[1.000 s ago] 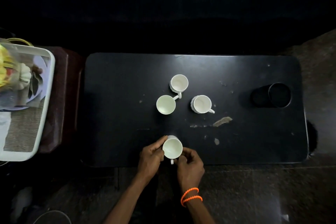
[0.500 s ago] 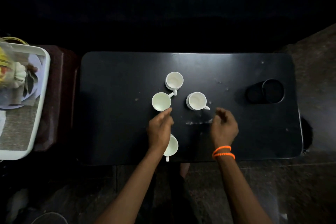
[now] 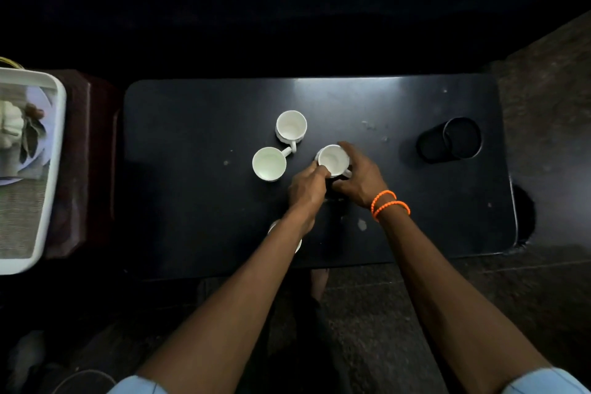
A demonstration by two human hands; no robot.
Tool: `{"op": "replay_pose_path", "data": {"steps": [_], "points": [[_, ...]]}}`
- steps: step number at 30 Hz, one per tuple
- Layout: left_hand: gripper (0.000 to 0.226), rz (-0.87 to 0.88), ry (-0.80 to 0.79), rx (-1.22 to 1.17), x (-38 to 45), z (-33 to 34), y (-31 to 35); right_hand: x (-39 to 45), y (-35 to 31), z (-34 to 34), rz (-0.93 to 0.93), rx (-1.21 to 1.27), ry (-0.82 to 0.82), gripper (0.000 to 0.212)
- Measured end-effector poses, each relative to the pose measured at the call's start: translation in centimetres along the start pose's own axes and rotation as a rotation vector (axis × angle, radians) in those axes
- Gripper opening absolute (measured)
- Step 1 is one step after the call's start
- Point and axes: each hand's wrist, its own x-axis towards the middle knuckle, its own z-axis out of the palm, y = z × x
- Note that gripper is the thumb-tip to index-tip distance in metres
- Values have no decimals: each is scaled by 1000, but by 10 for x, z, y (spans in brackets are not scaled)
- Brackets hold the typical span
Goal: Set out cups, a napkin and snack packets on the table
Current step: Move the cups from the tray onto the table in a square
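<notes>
- I am looking down on a black table (image 3: 198, 201) filling the middle of the frame, with both bare forearms reaching up from the bottom edge
- My left hand (image 3: 307, 187) is pinching the left rim of the right-hand cup (image 3: 333, 159), fingertips curled onto its edge
- My right hand (image 3: 361, 176) is wrapping round the right side of that same cup, fingers curled over its far rim and the palm covering its handle side; an orange bead bracelet (image 3: 389, 204) is sitting on that wrist
- That cup is sitting at the centre of the frame, white and mouth up; I cannot tell whether it is touching the table or lifted just off it
- Two more white cups are standing to its left: the far cup (image 3: 291, 126) above, and the left cup (image 3: 269, 164) lower, whose handle is pointing up-right towards the far cup's handle
- A fourth white cup (image 3: 299, 245) is showing only as slivers beside my left forearm, near the lower table edge
- A black round holder (image 3: 450, 139) is lying at the right of the table, well apart from the cups
- A white tray (image 3: 52, 169) is sitting at the left edge of the frame, beside the table, holding blurred items I cannot make out
</notes>
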Motion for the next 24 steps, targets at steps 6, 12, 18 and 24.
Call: {"op": "replay_pose_path", "data": {"steps": [6, 12, 18, 24], "points": [[49, 23, 0, 149, -29, 3, -7, -41, -1, 9, -6, 187, 140, 59], [62, 35, -67, 270, -87, 3, -36, -109, 25, 29, 117, 267, 246, 66], [65, -1, -87, 289, -101, 11, -63, -140, 49, 46, 231, 280, 264, 76], [61, 19, -141, 361, -93, 19, -72, -145, 61, 44, 279, 259, 300, 77]]}}
